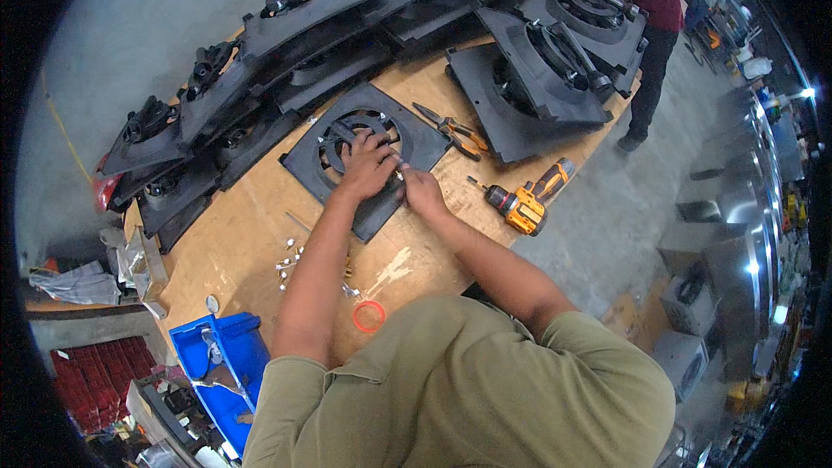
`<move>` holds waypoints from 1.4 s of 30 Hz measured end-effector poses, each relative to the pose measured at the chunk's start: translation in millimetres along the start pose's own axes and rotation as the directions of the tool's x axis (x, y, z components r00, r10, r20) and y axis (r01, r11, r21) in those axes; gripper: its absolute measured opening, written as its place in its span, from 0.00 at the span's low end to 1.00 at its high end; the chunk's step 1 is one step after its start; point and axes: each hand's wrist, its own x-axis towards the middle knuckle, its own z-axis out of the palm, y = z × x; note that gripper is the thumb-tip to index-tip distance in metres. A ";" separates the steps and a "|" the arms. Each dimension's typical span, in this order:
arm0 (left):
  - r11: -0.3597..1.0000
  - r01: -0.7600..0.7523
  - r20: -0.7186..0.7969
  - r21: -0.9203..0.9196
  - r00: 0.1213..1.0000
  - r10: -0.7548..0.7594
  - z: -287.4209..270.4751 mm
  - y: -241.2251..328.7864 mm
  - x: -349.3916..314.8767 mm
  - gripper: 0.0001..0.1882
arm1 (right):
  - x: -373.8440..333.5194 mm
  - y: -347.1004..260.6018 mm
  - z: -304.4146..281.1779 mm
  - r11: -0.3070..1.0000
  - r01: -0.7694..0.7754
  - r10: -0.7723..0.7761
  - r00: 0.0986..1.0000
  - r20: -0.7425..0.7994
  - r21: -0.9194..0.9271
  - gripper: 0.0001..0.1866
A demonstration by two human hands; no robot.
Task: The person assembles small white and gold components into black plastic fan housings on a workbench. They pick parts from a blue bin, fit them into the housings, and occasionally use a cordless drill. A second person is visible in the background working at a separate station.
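Observation:
A square black plastic fan shroud (399, 110) with a round opening lies flat on the wooden table. My left hand (370, 166) rests over the opening, its fingers spread on the black part in the ring's middle. Right beside it, my right hand (422, 192) has its fingers closed at the ring's near right edge. A small pale bit shows at those fingertips, too small to name. Pliers (451, 128) with orange-and-black handles lie just past the shroud's right corner. Nearer to me is a yellow-and-black cordless drill (522, 206).
Stacked black shrouds (299, 13) line the table's far edge, and more shrouds (529, 95) stand at the right. Small metal fittings (290, 260), an orange ring (369, 316) and a blue bin (227, 355) are near my left arm. Another person (646, 0) stands beyond the far right corner.

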 end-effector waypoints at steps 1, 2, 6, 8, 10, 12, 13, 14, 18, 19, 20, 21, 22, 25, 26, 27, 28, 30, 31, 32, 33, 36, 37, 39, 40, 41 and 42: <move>1.000 -0.006 -0.009 -0.007 1.000 0.006 0.9 -1.2 0.1 0.18 | -0.2 0.1 0.7 0.988 0.123 -0.127 0.991 -0.036 -0.091 0.21; 1.000 -0.010 -0.017 -0.012 1.000 0.010 2.3 -2.4 0.2 0.18 | 0.9 -0.7 0.8 0.952 0.232 -0.252 0.964 -0.083 -0.198 0.21; 0.998 -0.044 -0.032 -0.046 0.999 0.043 6.5 -8.7 1.7 0.18 | -4.5 -5.5 -2.1 0.978 -0.106 0.086 0.989 0.118 0.177 0.21; 0.998 -0.037 -0.029 -0.052 0.999 0.035 7.5 -10.7 1.9 0.18 | -10.9 -9.4 -4.4 0.925 0.156 -0.176 0.984 -0.028 -0.346 0.21; 0.998 -0.025 -0.020 -0.060 1.000 0.024 8.8 -11.4 1.6 0.18 | -15.6 -14.0 -6.1 0.729 0.282 -0.389 0.920 -0.038 -0.624 0.21; 0.998 -0.024 -0.017 -0.063 1.000 0.023 9.3 -11.9 2.2 0.19 | -15.7 -19.0 -7.1 0.651 0.353 -0.444 0.895 0.039 -0.672 0.21; 0.998 -0.032 -0.019 -0.060 0.999 0.031 9.7 -11.7 2.4 0.19 | -14.3 -20.9 -8.1 0.833 0.292 -0.307 0.951 0.046 -0.470 0.20; 0.998 -0.040 -0.025 -0.055 0.999 0.039 9.5 -11.9 3.0 0.19 | -12.3 -22.6 -9.1 0.952 0.172 -0.148 0.983 0.112 -0.253 0.20; 0.998 -0.014 -0.006 -0.061 1.000 0.014 9.0 -11.9 3.8 0.19 | -9.6 -16.8 -13.2 0.643 0.322 -0.395 0.917 0.059 -0.695 0.20; 0.998 -0.012 -0.004 -0.059 1.000 0.012 8.9 -11.7 3.7 0.19 | -9.4 -13.5 -13.3 0.590 0.359 -0.445 0.892 0.080 -0.723 0.20; 0.998 -0.011 -0.003 -0.057 1.000 0.011 8.5 -11.3 3.9 0.19 | -8.1 -10.8 -13.4 0.528 0.406 -0.512 0.853 0.102 -0.746 0.21; 0.999 -0.011 0.000 -0.050 1.000 0.011 8.0 -10.8 4.1 0.19 | -6.5 -8.3 -13.3 0.451 0.458 -0.579 0.803 0.139 -0.766 0.21; 0.998 -0.011 -0.002 -0.057 1.000 0.011 7.3 -10.3 3.9 0.19 | -3.7 -7.1 -12.4 0.714 0.404 -0.421 0.900 0.110 -0.571 0.21; 0.998 -0.016 -0.003 -0.064 1.000 0.016 5.2 -8.5 3.0 0.19 | 0.3 -5.6 -9.9 0.998 0.063 -0.055 0.972 0.230 -0.027 0.20; 0.998 -0.018 -0.003 -0.063 1.000 0.018 4.6 -7.8 2.6 0.19 | 0.4 -5.7 -9.5 1.000 0.010 -0.017 0.970 0.244 0.028 0.20; 0.998 -0.014 0.001 -0.057 1.000 0.014 4.1 -7.1 2.2 0.19 | -1.1 -5.6 -9.0 0.996 -0.059 0.042 0.974 0.224 0.068 0.20; 0.998 -0.020 -0.016 -0.058 1.000 0.019 3.9 -6.4 1.6 0.17 | -4.1 -4.8 -9.4 0.962 0.190 -0.163 0.976 0.142 -0.196 0.20; 0.999 -0.014 -0.037 -0.037 0.999 0.013 4.2 -5.0 0.4 0.15 | -8.1 -3.3 -10.1 0.541 0.440 -0.562 0.823 0.081 -0.717 0.20; 0.999 -0.012 -0.041 -0.044 0.999 0.010 4.4 -4.7 0.3 0.15 | -8.2 -2.5 -10.3 0.622 0.430 -0.521 0.851 0.064 -0.654 0.20; 0.999 -0.005 -0.039 -0.041 0.999 0.003 4.5 -4.6 0.5 0.15 | -7.4 -1.5 -9.8 0.697 0.414 -0.478 0.877 0.051 -0.585 0.20; 1.000 -0.005 -0.043 -0.031 0.999 0.004 4.7 -4.8 0.7 0.15 | -4.6 -0.8 -9.1 0.762 0.421 -0.442 0.893 0.081 -0.491 0.20; 0.999 -0.024 -0.020 -0.048 1.000 0.023 5.0 -6.7 1.8 0.19 | 5.0 3.1 -10.1 0.823 -0.431 0.302 0.883 0.358 0.370 0.20; 0.998 -0.036 -0.027 -0.055 0.999 0.035 5.5 -7.3 1.9 0.19 | 5.1 5.5 -8.3 0.963 -0.192 0.147 0.962 0.230 0.187 0.20; 0.998 -0.035 -0.032 -0.050 0.999 0.033 6.4 -8.5 2.0 0.19 | 3.2 9.4 -4.2 0.909 0.243 -0.266 0.964 -0.023 -0.340 0.21; 0.998 -0.038 -0.037 -0.054 0.999 0.036 7.0 -9.1 1.8 0.19 | 3.1 10.1 -3.6 0.849 0.381 -0.419 0.907 -0.028 -0.366 0.20; 0.997 -0.042 -0.042 -0.058 0.998 0.039 7.6 -9.5 1.7 0.19 | 2.8 10.3 -3.5 0.790 0.456 -0.516 0.856 -0.042 -0.411 0.20; 0.998 -0.041 -0.043 -0.053 0.998 0.039 8.1 -9.8 1.7 0.19 | 2.7 10.0 -3.9 0.741 0.493 -0.555 0.832 -0.001 -0.456 0.19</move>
